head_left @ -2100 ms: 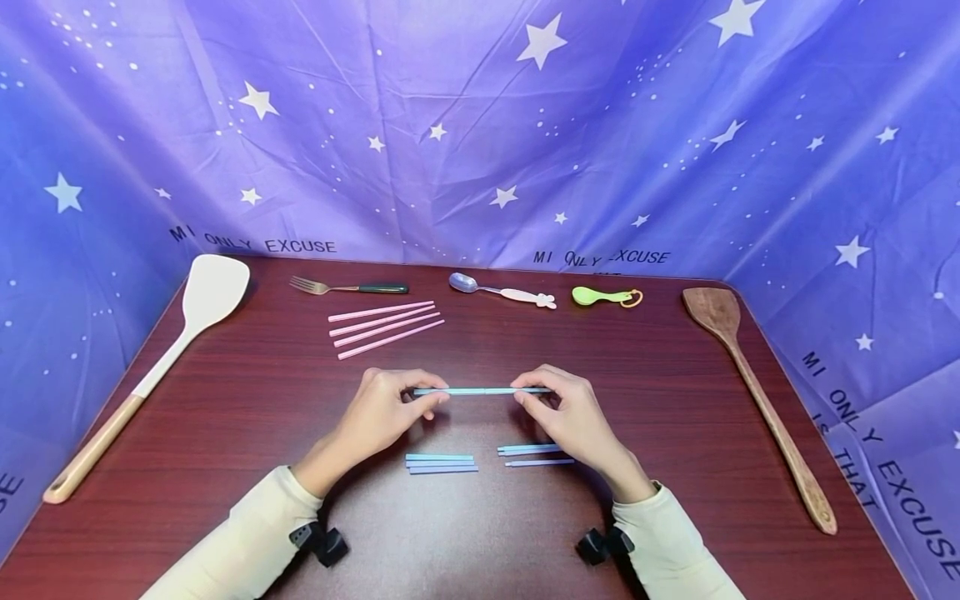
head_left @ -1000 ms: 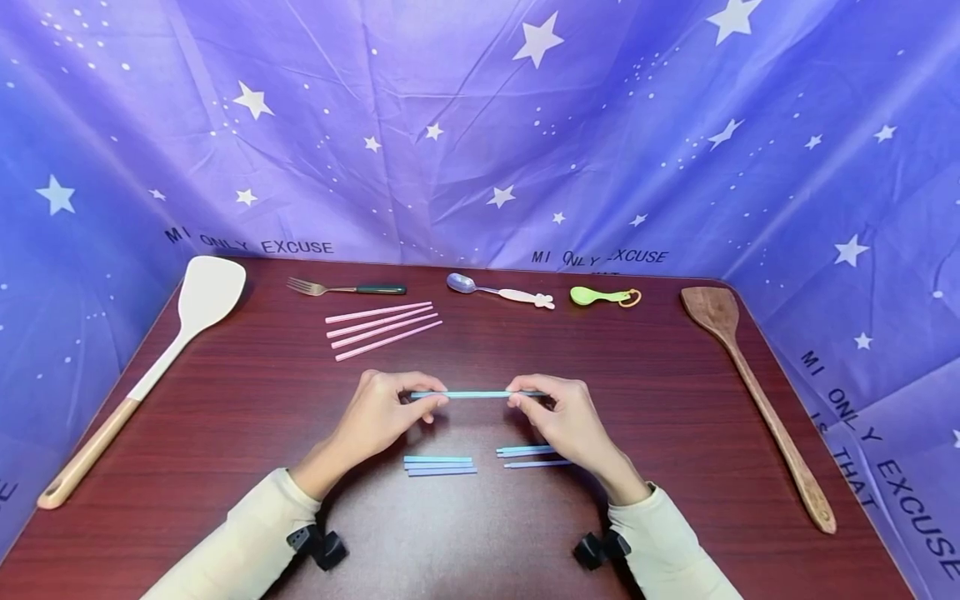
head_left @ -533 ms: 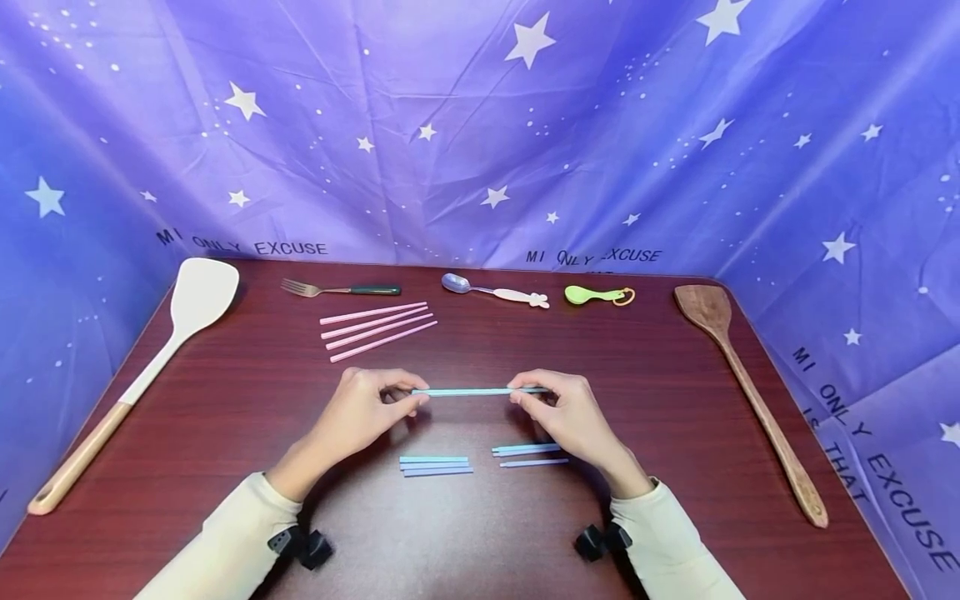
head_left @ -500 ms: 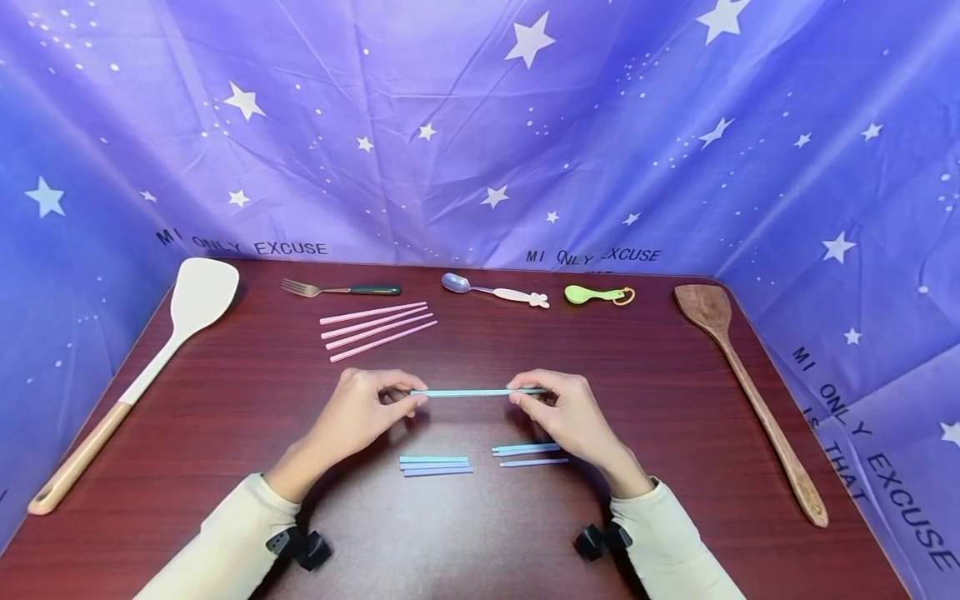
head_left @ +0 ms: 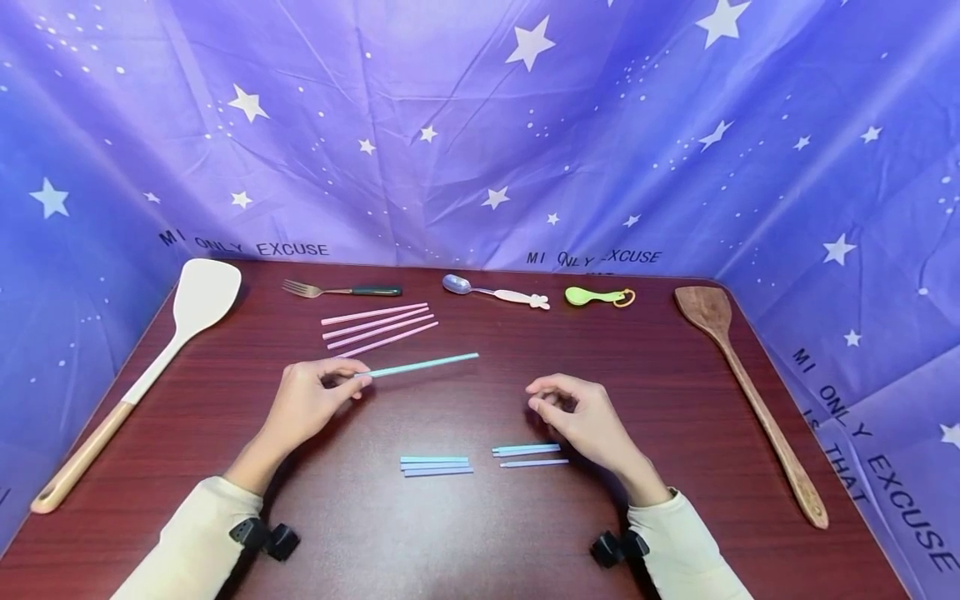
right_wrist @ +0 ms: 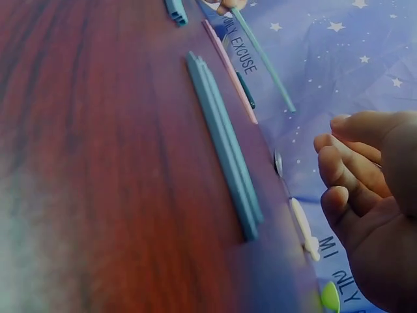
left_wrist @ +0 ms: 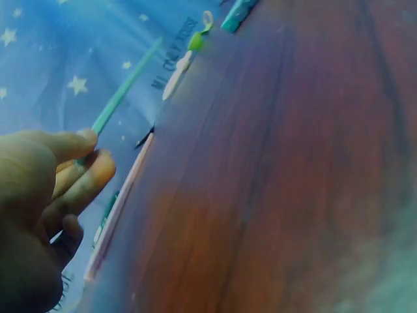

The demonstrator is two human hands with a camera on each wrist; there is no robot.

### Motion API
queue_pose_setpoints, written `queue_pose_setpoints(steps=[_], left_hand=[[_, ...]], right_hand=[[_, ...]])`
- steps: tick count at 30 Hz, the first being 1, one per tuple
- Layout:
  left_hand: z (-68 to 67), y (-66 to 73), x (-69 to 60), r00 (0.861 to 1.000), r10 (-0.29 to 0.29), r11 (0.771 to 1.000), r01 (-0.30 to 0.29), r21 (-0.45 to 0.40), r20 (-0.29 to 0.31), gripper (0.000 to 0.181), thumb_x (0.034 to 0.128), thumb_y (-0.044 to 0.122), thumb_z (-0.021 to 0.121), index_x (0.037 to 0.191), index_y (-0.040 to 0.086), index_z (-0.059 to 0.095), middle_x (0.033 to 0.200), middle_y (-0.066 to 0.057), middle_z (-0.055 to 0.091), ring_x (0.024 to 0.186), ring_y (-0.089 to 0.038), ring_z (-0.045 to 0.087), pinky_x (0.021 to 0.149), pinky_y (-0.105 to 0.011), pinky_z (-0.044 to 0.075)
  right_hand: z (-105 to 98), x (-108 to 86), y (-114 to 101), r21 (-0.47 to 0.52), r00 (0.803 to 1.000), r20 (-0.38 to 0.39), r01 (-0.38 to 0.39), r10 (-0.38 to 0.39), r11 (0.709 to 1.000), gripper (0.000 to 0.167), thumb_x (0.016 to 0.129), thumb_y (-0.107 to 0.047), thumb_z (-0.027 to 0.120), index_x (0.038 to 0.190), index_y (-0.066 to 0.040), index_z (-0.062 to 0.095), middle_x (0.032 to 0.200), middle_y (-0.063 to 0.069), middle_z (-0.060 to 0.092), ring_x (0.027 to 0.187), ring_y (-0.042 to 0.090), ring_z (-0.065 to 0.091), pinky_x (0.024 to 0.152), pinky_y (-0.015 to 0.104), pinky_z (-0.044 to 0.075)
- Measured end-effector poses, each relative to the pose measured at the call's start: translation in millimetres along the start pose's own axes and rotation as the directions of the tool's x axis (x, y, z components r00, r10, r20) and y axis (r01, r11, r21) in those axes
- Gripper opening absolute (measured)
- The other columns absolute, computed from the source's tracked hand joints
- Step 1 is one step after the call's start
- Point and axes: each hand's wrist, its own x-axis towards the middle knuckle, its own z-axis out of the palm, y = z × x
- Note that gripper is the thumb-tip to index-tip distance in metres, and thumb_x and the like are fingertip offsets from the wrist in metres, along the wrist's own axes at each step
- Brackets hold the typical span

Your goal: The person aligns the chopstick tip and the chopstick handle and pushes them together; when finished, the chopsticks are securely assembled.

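Note:
My left hand [head_left: 311, 400] pinches one end of a light teal chopstick [head_left: 427, 364] between thumb and fingers, above the table; its far end points right and slightly away. In the left wrist view the chopstick [left_wrist: 124, 90] rises from the fingertips. My right hand [head_left: 588, 417] holds nothing, its fingers loosely bent, apart from the chopstick. Short blue chopstick pieces [head_left: 437, 467] lie side by side near the middle. To their right, below the right hand, are more blue pieces [head_left: 528, 450] with narrow left ends, also seen as blue pieces [right_wrist: 221, 143] in the right wrist view.
Several pink chopsticks [head_left: 374, 314] lie just beyond the left hand. Along the back are a fork [head_left: 375, 291], a spoon [head_left: 517, 296] and a green measuring spoon [head_left: 596, 296]. A white turner [head_left: 206, 292] lies far left, a wooden spatula [head_left: 738, 358] far right.
Both hands held the chopstick by its ends earlier. The right hand has let go and moved slightly right; the left hand has carried the chopstick left and tilted its free end away.

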Motion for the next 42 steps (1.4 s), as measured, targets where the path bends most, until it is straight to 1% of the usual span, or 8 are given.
queue_pose_setpoints(steps=[6, 10, 17, 21, 25, 30, 36, 42], left_hand=[[-1.1, -20.0, 4.6, 0.992, 0.017, 0.996, -0.007, 0.084, -0.121, 0.008, 0.0846, 0.014, 0.085, 0.091, 0.018, 0.082, 0.076, 0.004, 0.078, 0.061, 0.009, 0.057, 0.059, -0.011, 0.041], [-1.0, -27.9, 5.4, 0.987, 0.013, 0.994, 0.005, 0.112, -0.161, 0.01, 0.0823, 0.016, 0.087, 0.091, 0.016, 0.083, 0.079, 0.001, 0.079, 0.062, 0.009, 0.055, 0.06, -0.012, 0.039], [1.1, -35.3, 4.4, 0.983, 0.011, 0.988, 0.018, 0.151, -0.184, 0.009, 0.0816, 0.015, 0.088, 0.089, 0.017, 0.083, 0.076, 0.003, 0.077, 0.06, 0.0, 0.052, 0.059, -0.012, 0.037], [4.1, -37.5, 4.5, 0.977, 0.041, 0.988, -0.007, 0.157, -0.211, 0.008, 0.0808, 0.012, 0.088, 0.087, 0.015, 0.083, 0.075, 0.002, 0.073, 0.061, -0.005, 0.051, 0.058, -0.013, 0.035], [5.6, -39.1, 5.8, 0.969, 0.07, 0.988, -0.034, 0.154, -0.238, 0.01, 0.0782, 0.009, 0.089, 0.085, 0.013, 0.083, 0.08, -0.001, 0.076, 0.069, -0.013, 0.06, 0.063, -0.015, 0.036], [6.1, -39.7, 6.4, 0.969, 0.061, 0.987, -0.023, 0.161, -0.239, 0.01, 0.0771, 0.009, 0.089, 0.085, 0.012, 0.083, 0.082, -0.003, 0.077, 0.081, -0.021, 0.066, 0.07, -0.022, 0.04], [7.3, -39.6, 6.8, 0.974, 0.054, 0.982, -0.012, 0.187, -0.222, 0.011, 0.0765, 0.012, 0.09, 0.085, 0.012, 0.083, 0.082, -0.005, 0.074, 0.079, -0.023, 0.062, 0.07, -0.028, 0.038], [9.1, -33.4, 5.3, 0.97, 0.067, 0.984, -0.025, 0.177, -0.235, 0.013, 0.0752, 0.012, 0.091, 0.085, 0.013, 0.082, 0.082, -0.004, 0.074, 0.079, -0.02, 0.061, 0.07, -0.024, 0.038]], right_hand=[[1.2, -8.6, 8.2, -0.085, 0.996, 0.074, 0.059, -0.052, 0.995, 0.01, 0.092, -0.011, 0.077, 0.101, -0.016, 0.077, 0.079, -0.007, 0.067, 0.068, 0.004, 0.058, 0.06, 0.022, 0.048], [1.5, -15.6, 13.2, -0.117, 0.985, 0.137, 0.118, -0.102, 0.986, 0.013, 0.09, -0.011, 0.08, 0.099, -0.02, 0.077, 0.084, -0.012, 0.068, 0.074, 0.003, 0.06, 0.063, 0.022, 0.049], [2.1, -22.5, 19.1, -0.113, 0.97, 0.192, 0.175, -0.152, 0.978, 0.015, 0.087, -0.011, 0.082, 0.099, -0.019, 0.077, 0.092, -0.01, 0.07, 0.084, 0.01, 0.063, 0.074, 0.023, 0.051], [2.2, -23.0, 20.3, -0.137, 0.965, 0.196, 0.203, -0.174, 0.97, 0.016, 0.087, -0.011, 0.083, 0.099, -0.019, 0.077, 0.094, -0.01, 0.071, 0.085, 0.011, 0.063, 0.074, 0.023, 0.05], [2.3, -23.3, 20.5, -0.14, 0.964, 0.195, 0.21, -0.181, 0.968, 0.016, 0.087, -0.01, 0.083, 0.099, -0.019, 0.077, 0.095, -0.01, 0.072, 0.085, 0.011, 0.062, 0.074, 0.024, 0.05], [2.9, -22.6, 20.9, -0.144, 0.963, 0.196, 0.215, -0.185, 0.966, 0.016, 0.087, -0.009, 0.082, 0.099, -0.019, 0.078, 0.095, -0.01, 0.072, 0.085, 0.01, 0.062, 0.074, 0.023, 0.049], [3.8, -22.2, 20.9, -0.146, 0.961, 0.196, 0.226, -0.196, 0.963, 0.016, 0.086, -0.008, 0.082, 0.099, -0.018, 0.077, 0.095, -0.009, 0.072, 0.086, 0.01, 0.062, 0.076, 0.023, 0.049], [5.3, -23.1, 21.7, -0.146, 0.961, 0.189, 0.229, -0.2, 0.962, 0.017, 0.086, -0.008, 0.082, 0.098, -0.018, 0.077, 0.095, -0.01, 0.071, 0.087, 0.009, 0.062, 0.076, 0.023, 0.049]])
